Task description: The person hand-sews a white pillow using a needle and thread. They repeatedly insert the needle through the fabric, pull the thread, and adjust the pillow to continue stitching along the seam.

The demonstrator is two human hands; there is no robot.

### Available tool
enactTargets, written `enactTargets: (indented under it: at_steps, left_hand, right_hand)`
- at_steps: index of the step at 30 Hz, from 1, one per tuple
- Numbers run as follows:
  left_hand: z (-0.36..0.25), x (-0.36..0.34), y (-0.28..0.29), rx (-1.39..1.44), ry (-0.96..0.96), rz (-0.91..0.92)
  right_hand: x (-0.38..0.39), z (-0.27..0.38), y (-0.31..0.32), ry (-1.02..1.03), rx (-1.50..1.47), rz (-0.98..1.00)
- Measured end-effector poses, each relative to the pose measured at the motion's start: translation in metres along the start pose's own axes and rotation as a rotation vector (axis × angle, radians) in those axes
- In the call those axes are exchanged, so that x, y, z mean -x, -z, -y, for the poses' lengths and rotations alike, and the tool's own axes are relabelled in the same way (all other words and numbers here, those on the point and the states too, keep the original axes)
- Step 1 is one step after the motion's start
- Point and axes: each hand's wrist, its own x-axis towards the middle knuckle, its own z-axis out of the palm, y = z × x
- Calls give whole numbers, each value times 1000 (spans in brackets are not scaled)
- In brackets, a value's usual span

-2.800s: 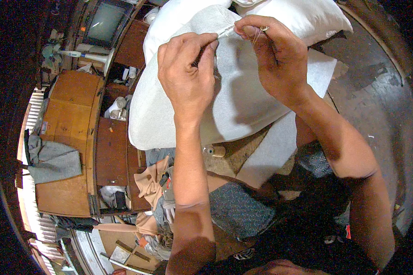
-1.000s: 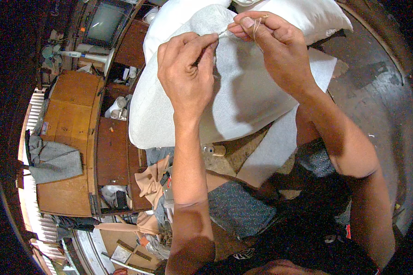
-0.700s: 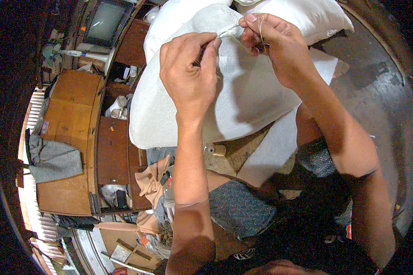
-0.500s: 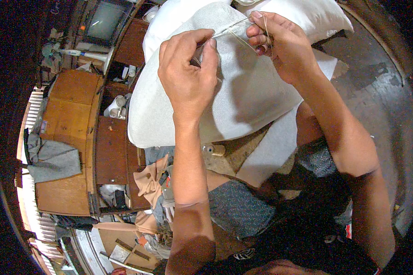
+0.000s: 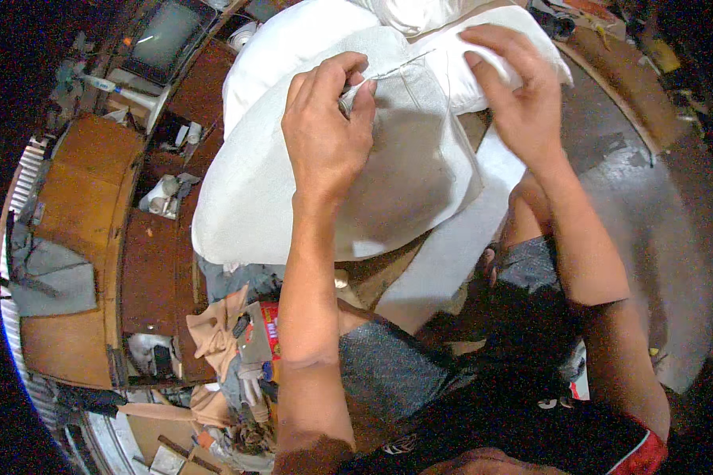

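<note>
A large pale fabric cushion (image 5: pixel 245 214) lies in front of me, rounded and stuffed-looking. My left hand (image 5: pixel 325 131) pinches its upper edge between thumb and fingers. From that pinch a thin, straight needle-like piece (image 5: pixel 408 61) sticks out to the upper right. Fine thread (image 5: pixel 449 83) hangs in a loose loop near its far end, against the cushion. To the right of this tip, my right hand (image 5: pixel 527 99) is raised, thumb and fingers apart and curved, with nothing visible between them. What lies beneath my left fingertips is hidden.
White stuffed pillows (image 5: pixel 503 55) lie behind the cushion. A pale fabric strip (image 5: pixel 428 273) runs beneath it toward my legs. On the left stands a brown wooden cabinet (image 5: pixel 75 229) with open shelves. Cloth scraps (image 5: pixel 218 324) are heaped beside my left forearm.
My right hand has let go of the thread and moved right, its fingers spreading. The left hand keeps its pinch at the cushion's edge. The whole view has shifted slightly.
</note>
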Motion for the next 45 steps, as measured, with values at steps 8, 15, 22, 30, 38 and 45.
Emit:
enactTargets:
  at_steps: [8,15,22,30,38,45]
  left_hand:
    - [-2,0,-12,11,-28,-36]
    - [17,3,-15,113,-133,-151]
    - [24,-5,-33,201,-99,-161]
    - [37,-34,-57,174,-40,-140]
    - [45,-33,-49,42,-33,-83]
    - [18,-31,-39,-14,87,30]
  right_hand:
    - [-10,26,-32,266,197,244]
    - [-25,35,-36,315,334,446]
    - [-18,42,-43,417,150,287]
    - [31,156,35,-375,-307,36]
    - [194,120,280,-1243,214,-364]
    - [275,114,354,-1473,66,-468]
